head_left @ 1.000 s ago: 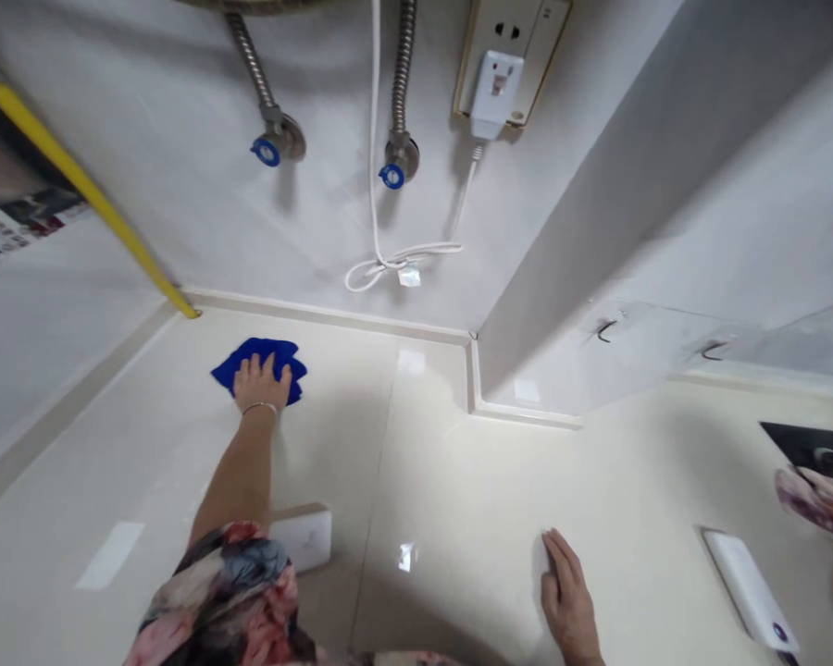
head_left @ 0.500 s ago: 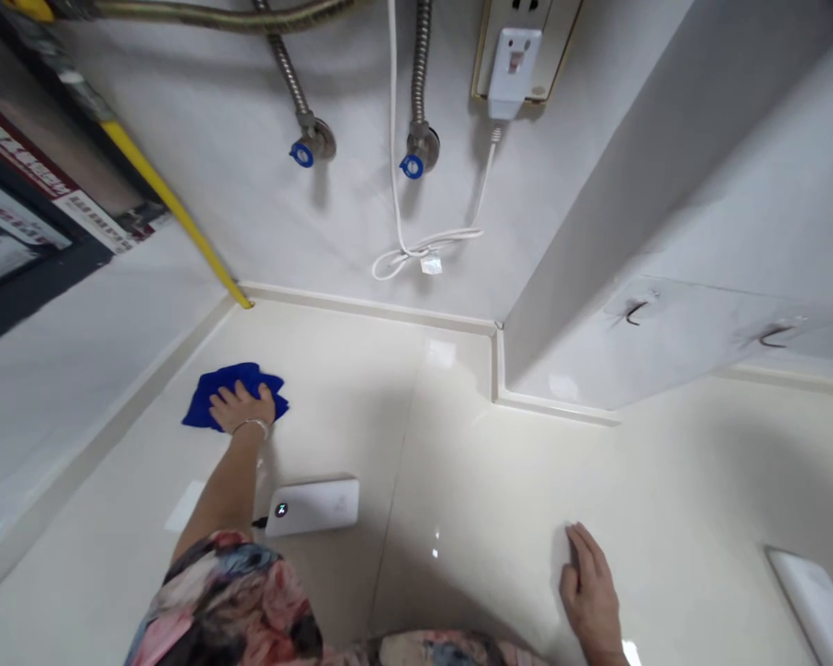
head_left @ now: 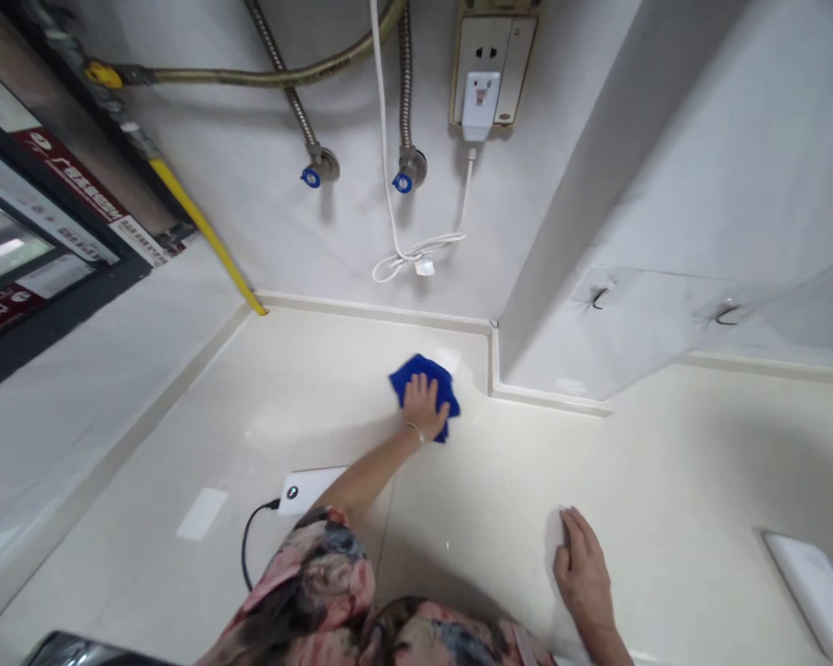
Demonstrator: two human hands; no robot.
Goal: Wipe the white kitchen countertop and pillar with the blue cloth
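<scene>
My left hand lies flat with fingers spread on a crumpled blue cloth, pressing it to the glossy cream countertop. The cloth is partly hidden beneath the palm and sits left of the wall's inner corner. On the right, my right hand rests on the same surface, fingers stretched out close together and thumb a little apart. Nothing shows in it. Under my left forearm, a white power bank with a round display and a black cable is partly covered.
At the back wall are two valves with blue handles, a looped white cord and a plug in a socket. A yellow pipe meets the counter at the left corner. Hooks hang right; a white slab lies at the right edge.
My left hand and the blue cloth have moved right across the counter, from near the left corner toward the wall's inner corner. My right hand stays at nearly the same spot.
</scene>
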